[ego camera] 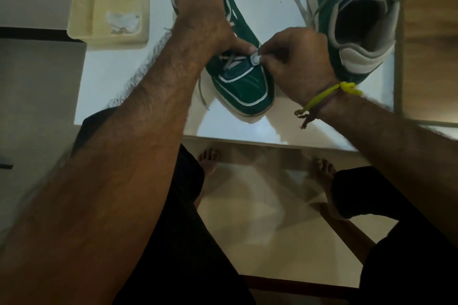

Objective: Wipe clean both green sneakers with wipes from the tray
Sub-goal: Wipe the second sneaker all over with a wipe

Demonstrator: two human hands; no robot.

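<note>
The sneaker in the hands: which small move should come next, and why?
Probably rub the small wipe along the lace area toward the toe. The right hand pinches it against the near sneaker, which the left hand grips and steadies; the other sneaker lies untouched on the table.

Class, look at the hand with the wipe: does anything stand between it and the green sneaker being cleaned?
Nothing visible does. The right hand pinches a small wipe right at the near sneaker, which the left hand grips.
</note>
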